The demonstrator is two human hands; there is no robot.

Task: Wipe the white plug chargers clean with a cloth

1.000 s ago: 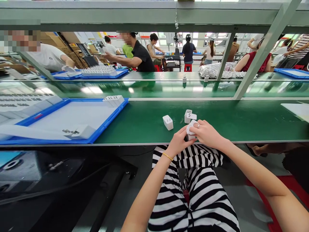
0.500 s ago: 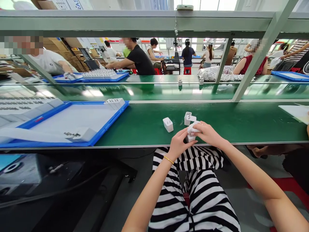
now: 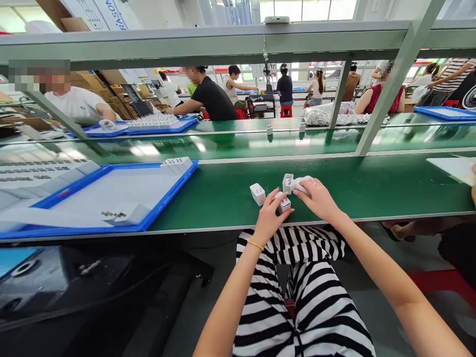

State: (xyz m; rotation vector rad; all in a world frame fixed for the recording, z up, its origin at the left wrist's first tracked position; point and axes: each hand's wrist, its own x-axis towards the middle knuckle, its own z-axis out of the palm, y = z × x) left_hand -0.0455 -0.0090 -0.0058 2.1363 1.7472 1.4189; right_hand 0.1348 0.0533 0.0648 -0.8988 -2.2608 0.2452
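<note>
Centre of frame: left hand (image 3: 269, 212) grips a white plug block (image 3: 284, 205), prongs up, at the tabletop (image 3: 208, 208); right hand (image 3: 319, 199) pinches one white wad (image 3: 302, 184).

Progress, judged: two blocks, gripped one included, have pronged faces on; a third, behind, looks uncapped, so unfinished.

Count: three blocks centrally, namely gripped one, pronged loose block (image 3: 257, 194) just left, open-looking block (image 3: 287, 183). Near blue tray (image 3: 172, 194), lower left: two short block groups, individual number unclear.

Left hand (image 3: 268, 218) grips, fingers (image 3: 271, 197) bent; right hand (image 3: 318, 199) pinches; both arms (image 3: 232, 285) reach forward.
</note>
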